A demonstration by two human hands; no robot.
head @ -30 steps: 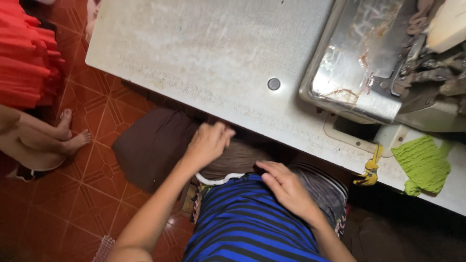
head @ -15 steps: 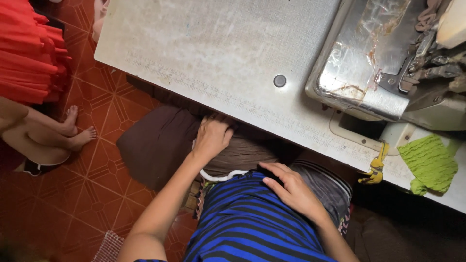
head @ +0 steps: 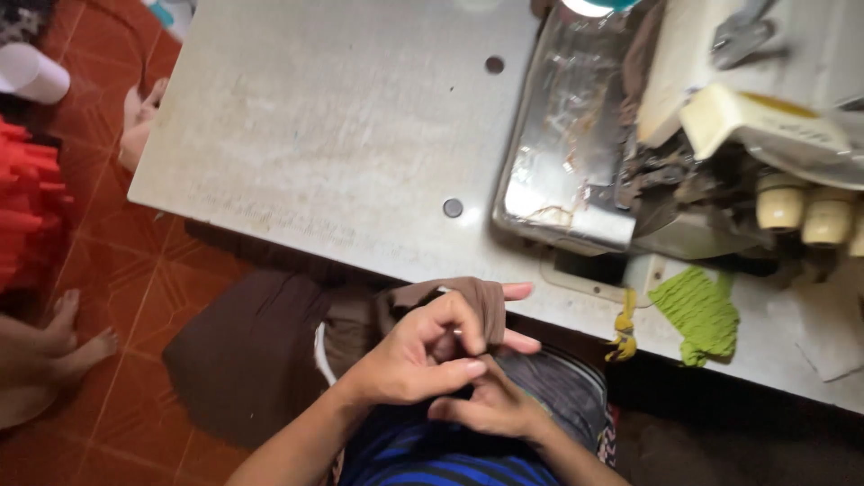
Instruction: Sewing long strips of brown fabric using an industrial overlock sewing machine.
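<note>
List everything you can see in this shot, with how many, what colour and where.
Grey metal work table: one, fills upper middle.
Cream sewing machine: one, table's right end.
Green crinkled cloth scrap: one, table's near edge, right.
Yellow cloth strip: one, hanging off table edge.
Dark brown fabric piece: one, held in the hands.
Dark brown fabric pile: one, floor below table.
Red folded fabric stack: one, far left.
Left hand: on brown fabric.
Right hand: beneath left hand.

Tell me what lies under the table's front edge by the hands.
Brown fabric is heaped below the table edge, over red floor tiles. The left hand and right hand hold a brown piece. What the heap rests on is hidden.
</note>
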